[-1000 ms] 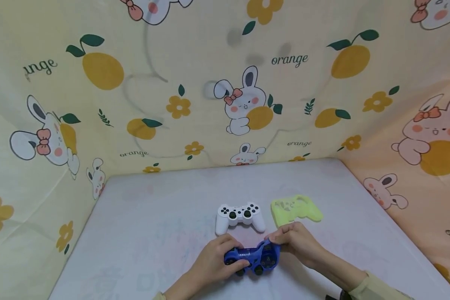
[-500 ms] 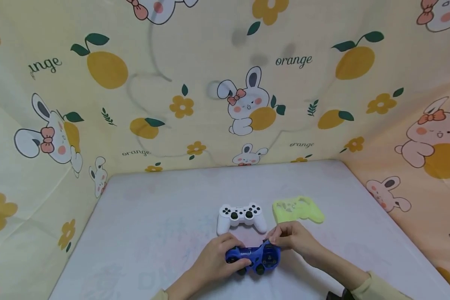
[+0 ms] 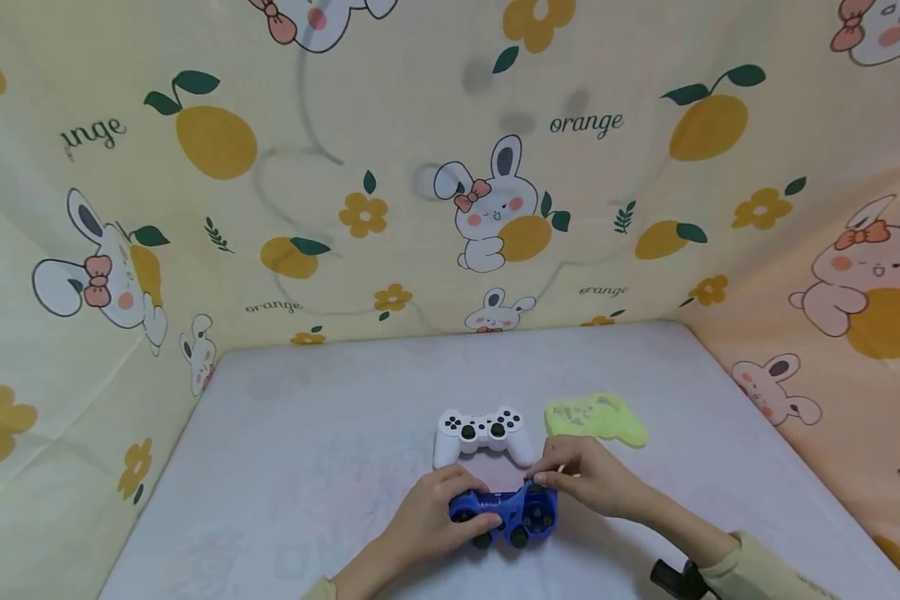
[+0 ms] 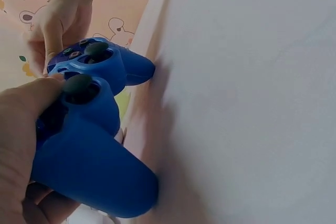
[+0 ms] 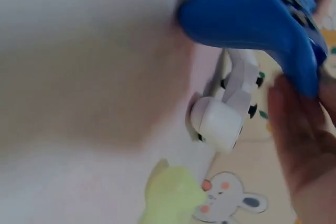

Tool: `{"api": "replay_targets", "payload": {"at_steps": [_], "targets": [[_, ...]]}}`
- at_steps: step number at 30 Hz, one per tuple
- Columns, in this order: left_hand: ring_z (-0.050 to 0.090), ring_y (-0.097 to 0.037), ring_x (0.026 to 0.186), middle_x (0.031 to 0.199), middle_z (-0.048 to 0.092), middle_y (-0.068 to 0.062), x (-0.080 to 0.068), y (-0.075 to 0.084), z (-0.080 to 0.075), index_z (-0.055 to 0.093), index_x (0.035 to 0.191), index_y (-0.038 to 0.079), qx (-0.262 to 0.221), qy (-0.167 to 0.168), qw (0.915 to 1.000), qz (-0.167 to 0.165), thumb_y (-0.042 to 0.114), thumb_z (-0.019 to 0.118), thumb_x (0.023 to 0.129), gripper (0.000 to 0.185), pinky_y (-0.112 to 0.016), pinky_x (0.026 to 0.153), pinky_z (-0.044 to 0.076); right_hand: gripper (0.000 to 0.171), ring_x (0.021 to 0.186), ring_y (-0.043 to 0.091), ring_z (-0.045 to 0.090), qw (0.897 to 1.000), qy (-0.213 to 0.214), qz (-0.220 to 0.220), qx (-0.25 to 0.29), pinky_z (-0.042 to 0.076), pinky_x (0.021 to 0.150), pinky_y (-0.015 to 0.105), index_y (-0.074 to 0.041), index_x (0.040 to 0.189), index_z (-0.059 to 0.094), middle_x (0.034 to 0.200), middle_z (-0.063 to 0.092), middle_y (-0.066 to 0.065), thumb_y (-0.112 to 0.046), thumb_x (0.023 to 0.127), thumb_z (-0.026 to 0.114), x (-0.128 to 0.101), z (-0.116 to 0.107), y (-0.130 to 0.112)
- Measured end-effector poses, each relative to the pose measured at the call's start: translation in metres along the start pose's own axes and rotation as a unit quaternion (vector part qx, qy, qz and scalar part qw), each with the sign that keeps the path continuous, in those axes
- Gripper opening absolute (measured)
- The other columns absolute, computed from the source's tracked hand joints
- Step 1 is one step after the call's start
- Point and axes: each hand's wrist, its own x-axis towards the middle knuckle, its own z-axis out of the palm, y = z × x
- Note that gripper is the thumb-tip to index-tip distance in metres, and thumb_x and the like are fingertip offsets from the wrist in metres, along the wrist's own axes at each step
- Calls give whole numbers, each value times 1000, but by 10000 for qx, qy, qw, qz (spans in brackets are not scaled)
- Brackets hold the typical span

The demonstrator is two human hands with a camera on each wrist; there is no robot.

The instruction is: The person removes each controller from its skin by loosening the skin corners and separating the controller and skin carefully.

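Observation:
A blue game controller (image 3: 506, 515) in a blue silicone skin lies near the table's front edge. My left hand (image 3: 431, 521) grips its left handle, thumb by the left stick (image 4: 79, 85). My right hand (image 3: 585, 479) pinches the controller's upper right corner. In the left wrist view the blue controller (image 4: 86, 145) fills the lower left; in the right wrist view the blue controller (image 5: 257, 17) is at the top. Just behind lies a white controller (image 3: 482, 433), seen also as the white controller (image 5: 226, 111) in the right wrist view.
A pale yellow-green silicone skin (image 3: 596, 419) lies flat to the right of the white controller, and shows again as the skin (image 5: 170, 195). The white table (image 3: 307, 433) is walled on three sides by a printed cloth (image 3: 420, 167) with rabbits and oranges.
My right hand has shifted slightly left and up along the blue controller's right top corner. The left hand and the controller stay almost where they were.

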Motion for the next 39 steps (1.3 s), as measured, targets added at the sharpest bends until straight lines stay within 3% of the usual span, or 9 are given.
{"api": "replay_targets", "payload": {"at_steps": [4,10,18,22,25,29,32,36,39], "targets": [[59,-3,87,97,64,9,0,-3,1,71,101,14,31,57,10000,-30,38,80,83,31,-20,75,49,13,77,6,57,9912,560,-889,-808,51,62,20,-15,98,72,90,63,-7,-4,92,68,1,11,1],[59,-3,87,97,66,7,6,-9,0,72,102,14,-51,-114,9999,-28,38,77,86,30,-19,74,48,16,85,8,58,9800,911,-1256,-1247,47,70,15,-11,98,63,98,62,-3,5,93,62,3,21,0],[60,-5,88,97,66,5,8,-9,3,72,102,14,312,-177,9990,247,39,77,86,30,-19,76,49,13,89,7,58,9721,714,-1413,-1733,45,80,15,-11,100,60,101,59,-5,-16,104,49,-11,13,3],[60,-6,87,97,66,5,8,-9,1,72,101,14,359,-135,9989,262,39,77,86,30,-19,75,49,6,86,8,58,9718,528,-1759,-1480,47,76,15,-10,100,60,100,61,-2,-8,101,54,-14,6,7],[59,-5,86,97,65,5,8,-9,1,72,101,14,378,-125,9987,304,40,77,86,30,-17,74,48,16,78,8,58,9765,375,-1759,-1190,48,67,13,-10,99,60,96,61,-2,5,94,61,-16,2,9],[58,-5,85,97,65,4,9,-11,2,71,102,14,338,-90,9987,359,40,76,87,31,-16,73,48,28,71,7,59,9851,304,-1442,-888,49,59,13,-11,96,61,92,62,-4,14,85,66,-19,0,9],[58,-5,85,97,65,4,9,-12,3,71,102,13,229,-54,9990,381,38,77,86,30,-16,73,48,24,74,9,61,9918,364,-983,-735,51,58,19,-14,96,62,93,63,-5,7,87,69,-18,2,6],[58,-6,86,98,64,4,9,-14,3,71,102,11,9,-43,9996,294,34,79,85,30,-18,74,48,23,84,15,62,9979,479,431,-100,54,65,29,-14,109,62,100,63,-4,-16,90,74,-15,8,-2],[58,-5,88,99,64,5,9,-14,3,70,103,11,-127,-126,9997,184,35,78,86,30,-19,75,48,41,95,20,61,9857,522,1555,382,54,74,31,-8,122,62,110,65,1,-28,88,76,-14,17,-8]]}}
